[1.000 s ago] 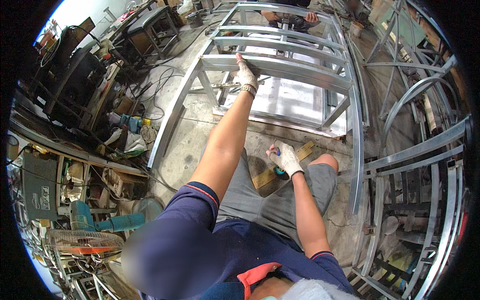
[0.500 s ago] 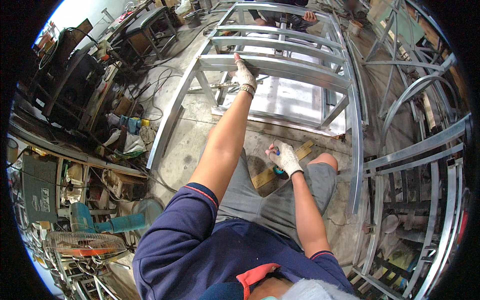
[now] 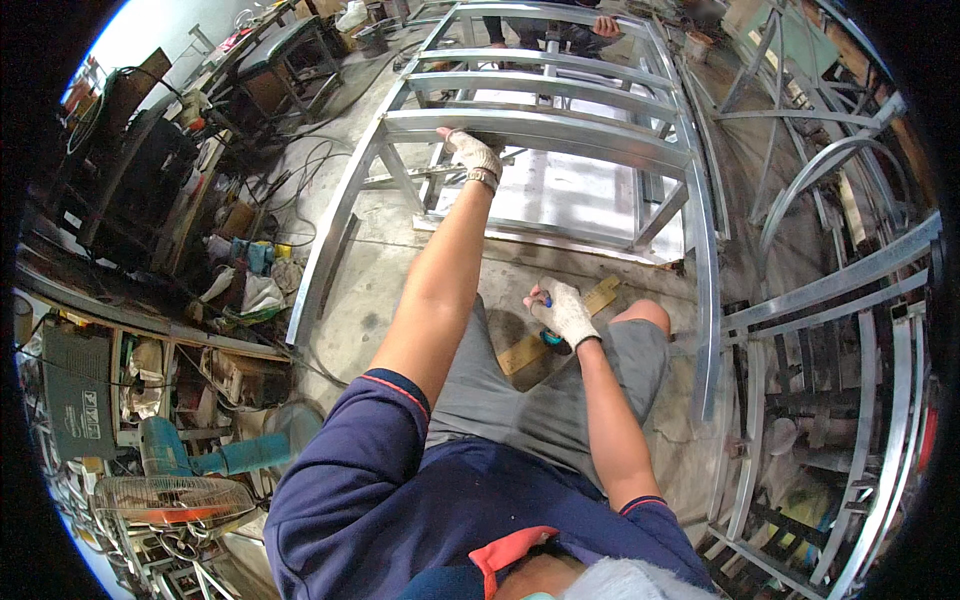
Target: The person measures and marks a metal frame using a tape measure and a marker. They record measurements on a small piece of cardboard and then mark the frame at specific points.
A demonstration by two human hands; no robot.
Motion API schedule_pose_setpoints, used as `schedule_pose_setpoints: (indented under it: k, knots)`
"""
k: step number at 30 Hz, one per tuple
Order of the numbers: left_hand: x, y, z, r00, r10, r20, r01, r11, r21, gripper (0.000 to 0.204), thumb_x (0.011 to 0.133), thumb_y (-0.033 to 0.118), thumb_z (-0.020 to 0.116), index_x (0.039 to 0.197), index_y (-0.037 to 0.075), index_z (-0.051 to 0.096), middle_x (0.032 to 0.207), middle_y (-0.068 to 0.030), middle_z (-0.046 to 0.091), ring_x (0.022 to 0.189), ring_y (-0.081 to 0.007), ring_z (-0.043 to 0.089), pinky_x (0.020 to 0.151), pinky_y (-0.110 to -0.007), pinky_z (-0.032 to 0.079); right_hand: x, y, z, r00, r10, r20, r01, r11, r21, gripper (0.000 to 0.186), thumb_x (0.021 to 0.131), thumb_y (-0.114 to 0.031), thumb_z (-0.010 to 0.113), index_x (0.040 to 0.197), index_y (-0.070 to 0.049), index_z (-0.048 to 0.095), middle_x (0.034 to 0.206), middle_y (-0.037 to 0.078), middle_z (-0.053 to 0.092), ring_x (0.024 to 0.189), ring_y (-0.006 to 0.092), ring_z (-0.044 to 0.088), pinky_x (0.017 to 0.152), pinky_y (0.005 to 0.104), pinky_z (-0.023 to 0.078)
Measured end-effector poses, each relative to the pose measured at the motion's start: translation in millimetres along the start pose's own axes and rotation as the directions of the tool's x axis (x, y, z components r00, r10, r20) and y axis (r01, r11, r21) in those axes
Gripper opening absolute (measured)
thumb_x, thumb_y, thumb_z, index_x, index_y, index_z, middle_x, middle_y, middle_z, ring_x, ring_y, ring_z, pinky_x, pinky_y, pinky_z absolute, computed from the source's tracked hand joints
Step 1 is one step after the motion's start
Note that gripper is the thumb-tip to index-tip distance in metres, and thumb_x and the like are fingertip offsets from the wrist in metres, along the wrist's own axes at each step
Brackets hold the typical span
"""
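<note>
A silver metal frame of square tubing stands before me, with several crossbars and two long side rails. My left hand, in a cream knitted glove, is at the lower edge of its near crossbar. The thumb sticks out left along the bar, and the other fingers are mostly hidden. Lower right, over my knees, my gloved right hand is closed, bare fingertips showing, around a small object with blue and teal parts. A flat yellow strip with markings passes below this hand.
A co-worker's hand rests on the frame's far end. Beneath the frame lies a white sheet. Left are cables, cluttered benches and a fan; right, more metal frames.
My left hand has slid left and down on the near crossbar, its thumb turning from upward to leftward. My right hand still holds the small object. The view has shifted slightly.
</note>
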State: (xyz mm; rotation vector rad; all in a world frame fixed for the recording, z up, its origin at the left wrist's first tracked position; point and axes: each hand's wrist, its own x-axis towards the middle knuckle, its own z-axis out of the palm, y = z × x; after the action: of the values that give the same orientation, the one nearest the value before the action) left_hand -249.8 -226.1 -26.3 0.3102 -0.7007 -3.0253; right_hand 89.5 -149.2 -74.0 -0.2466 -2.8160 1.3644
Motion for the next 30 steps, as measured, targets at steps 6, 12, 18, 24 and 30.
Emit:
schedule_pose_setpoints:
  k: [6,12,18,24,30]
  knots:
    - [-5,3,7,0.999,0.038,-0.007,-0.037,0.998,0.05,0.103,0.085,0.09,0.036,0.154,0.014,0.037,0.157,-0.0136,0.041,0.133,-0.0389,0.048,0.105,-0.061,0.042,2,2,1,1.0,0.01,0.021,-0.01,1.0,-0.022,0.035,0.08,-0.034,0.081,0.097,-0.006,0.068,0.085,0.015,0.07,0.081,0.0303,0.067,0.076,0.0415,0.053]
    - [-2,0,5,0.999,0.033,-0.025,-0.032,0.997,0.067,0.099,0.086,0.089,0.036,0.153,0.016,0.038,0.156,-0.0142,0.042,0.133,-0.0398,0.048,0.103,-0.064,0.044,0,-1,-1,1.0,0.01,0.022,-0.009,0.999,-0.043,0.036,0.081,-0.037,0.08,0.098,-0.007,0.068,0.085,0.014,0.069,0.081,0.0308,0.067,0.076,0.0421,0.053]
    - [4,-3,4,0.994,0.029,-0.104,-0.019,0.995,0.093,0.093,0.089,0.086,0.035,0.151,0.016,0.041,0.153,-0.0141,0.045,0.13,-0.0378,0.05,0.102,-0.063,0.045,0,-2,-2,0.999,0.008,0.053,-0.008,1.0,0.0,0.037,0.081,-0.038,0.08,0.098,-0.007,0.067,0.084,0.014,0.069,0.082,0.0304,0.066,0.075,0.0426,0.052]
    - [12,-8,-2,0.995,0.058,-0.078,-0.052,0.996,0.072,0.083,0.093,0.079,0.038,0.149,0.017,0.042,0.148,-0.0142,0.05,0.123,-0.0371,0.056,0.095,-0.06,0.05,0,-2,-1,0.999,0.003,0.052,-0.002,1.0,-0.016,0.037,0.082,-0.039,0.079,0.097,-0.007,0.067,0.085,0.014,0.069,0.082,0.0302,0.066,0.076,0.0428,0.052]
    - [7,-5,3,0.997,0.046,-0.062,-0.041,0.996,0.077,0.084,0.093,0.08,0.033,0.151,0.019,0.041,0.152,-0.0129,0.046,0.129,-0.0382,0.051,0.1,-0.065,0.045,-3,-5,-3,0.999,0.015,0.037,-0.014,0.999,-0.029,0.037,0.081,-0.04,0.079,0.098,-0.008,0.067,0.084,0.014,0.068,0.082,0.0304,0.066,0.076,0.043,0.052]
